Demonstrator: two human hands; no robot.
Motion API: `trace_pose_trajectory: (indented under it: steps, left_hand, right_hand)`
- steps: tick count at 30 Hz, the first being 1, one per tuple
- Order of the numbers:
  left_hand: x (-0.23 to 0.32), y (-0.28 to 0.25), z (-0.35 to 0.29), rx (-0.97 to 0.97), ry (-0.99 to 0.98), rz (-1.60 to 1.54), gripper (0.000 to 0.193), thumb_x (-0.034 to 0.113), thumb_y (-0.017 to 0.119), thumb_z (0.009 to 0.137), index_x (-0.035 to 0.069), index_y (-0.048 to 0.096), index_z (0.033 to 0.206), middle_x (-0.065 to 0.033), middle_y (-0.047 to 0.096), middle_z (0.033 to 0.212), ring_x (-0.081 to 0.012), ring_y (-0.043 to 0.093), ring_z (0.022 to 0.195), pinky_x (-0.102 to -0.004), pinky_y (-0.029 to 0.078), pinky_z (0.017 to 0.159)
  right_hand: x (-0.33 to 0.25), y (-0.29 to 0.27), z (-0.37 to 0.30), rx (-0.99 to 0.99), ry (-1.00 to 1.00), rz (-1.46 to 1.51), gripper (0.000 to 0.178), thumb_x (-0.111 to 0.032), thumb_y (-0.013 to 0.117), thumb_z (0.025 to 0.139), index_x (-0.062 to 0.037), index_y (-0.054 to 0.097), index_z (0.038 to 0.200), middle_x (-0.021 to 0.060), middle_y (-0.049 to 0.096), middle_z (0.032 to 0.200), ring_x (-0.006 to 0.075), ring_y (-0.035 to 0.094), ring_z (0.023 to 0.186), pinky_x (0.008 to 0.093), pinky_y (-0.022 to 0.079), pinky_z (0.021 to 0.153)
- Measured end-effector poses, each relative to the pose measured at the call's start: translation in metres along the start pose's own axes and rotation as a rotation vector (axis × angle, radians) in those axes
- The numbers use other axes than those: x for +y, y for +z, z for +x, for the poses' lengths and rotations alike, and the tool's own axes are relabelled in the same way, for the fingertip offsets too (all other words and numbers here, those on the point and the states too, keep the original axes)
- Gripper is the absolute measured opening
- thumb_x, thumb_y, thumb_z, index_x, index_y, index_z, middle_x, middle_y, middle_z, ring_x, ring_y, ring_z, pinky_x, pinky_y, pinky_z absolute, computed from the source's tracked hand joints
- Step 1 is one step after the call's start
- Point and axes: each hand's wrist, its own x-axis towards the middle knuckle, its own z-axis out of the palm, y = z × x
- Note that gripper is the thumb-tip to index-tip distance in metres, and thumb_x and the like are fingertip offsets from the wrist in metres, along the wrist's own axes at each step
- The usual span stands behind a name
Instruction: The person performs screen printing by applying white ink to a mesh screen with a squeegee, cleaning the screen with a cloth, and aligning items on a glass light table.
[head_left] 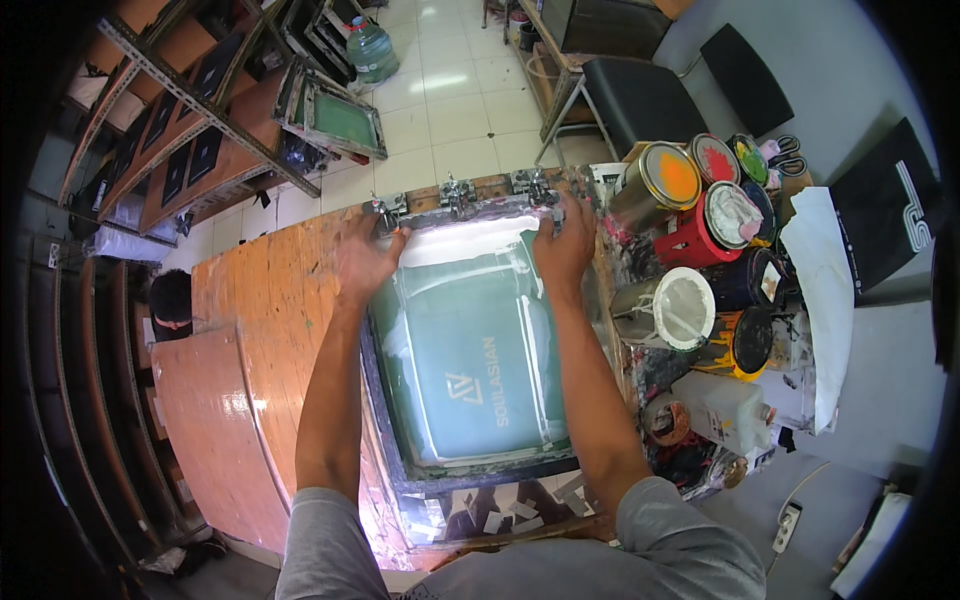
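Observation:
A silkscreen frame point(488, 470) lies on the wooden table in front of me, its green mesh point(455, 320) bearing a logo stencil and white ink streaks. White ink is thickest along the far end of the mesh. My left hand point(368, 252) grips the frame's far left corner, thumb on the inner edge. On the far right corner, my right hand point(568, 243) is closed in the same way. Metal hinge clamps point(457, 196) line the far edge between and beside the hands. Some fingertips are hidden behind the frame.
Open ink cans, including an orange one point(672, 175) and a white tub point(684, 308), crowd the table's right side with a jug point(725, 410). A brown board point(205, 430) lies at left. Shelves point(190, 90) stand far left; a person's head point(170, 300) shows beside the table.

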Motion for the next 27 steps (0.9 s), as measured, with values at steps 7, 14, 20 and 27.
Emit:
trace_pose_trajectory:
  steps: [7, 14, 20, 27]
  left_hand:
    - [-0.007, 0.008, -0.003, 0.090, 0.019, -0.072, 0.055, 0.045, 0.073, 0.086, -0.002, 0.069, 0.114, -0.0191, 0.066, 0.118, -0.0368, 0.061, 0.112, -0.0471, 0.042, 0.102]
    - [-0.007, 0.008, -0.002, 0.090, 0.013, -0.076, 0.055, 0.044, 0.074, 0.085, -0.002, 0.070, 0.114, -0.0198, 0.066, 0.117, -0.0376, 0.061, 0.112, -0.0465, 0.043, 0.101]
    - [-0.003, 0.002, -0.001, 0.039, 0.006, -0.045, 0.066, 0.047, 0.075, 0.084, -0.005, 0.066, 0.123, -0.0268, 0.062, 0.129, -0.0400, 0.062, 0.117, -0.0448, 0.048, 0.101]
    - [0.003, -0.003, -0.002, 0.019, -0.015, -0.032, 0.067, 0.048, 0.074, 0.084, -0.005, 0.065, 0.125, -0.0263, 0.062, 0.129, -0.0399, 0.060, 0.118, -0.0447, 0.048, 0.102]
  right_hand:
    - [0.006, 0.010, 0.010, -0.068, -0.043, -0.286, 0.033, -0.022, 0.078, 0.077, -0.0022, 0.072, 0.102, 0.0182, 0.059, 0.103, 0.0392, 0.056, 0.104, 0.0512, 0.045, 0.093]
    - [0.005, 0.012, 0.006, -0.059, -0.046, -0.264, 0.037, -0.026, 0.078, 0.078, 0.0021, 0.071, 0.102, 0.0212, 0.060, 0.109, 0.0413, 0.055, 0.113, 0.0554, 0.042, 0.100]
    - [-0.026, 0.007, 0.003, -0.040, 0.190, 0.185, 0.034, -0.017, 0.067, 0.089, 0.0035, 0.063, 0.116, 0.0216, 0.061, 0.121, 0.0352, 0.057, 0.114, 0.0466, 0.045, 0.096]
    - [-0.029, 0.011, 0.026, 0.213, -0.021, 0.343, 0.022, -0.012, 0.051, 0.098, -0.0006, 0.062, 0.114, 0.0155, 0.066, 0.080, 0.0344, 0.063, 0.071, 0.0441, 0.051, 0.074]
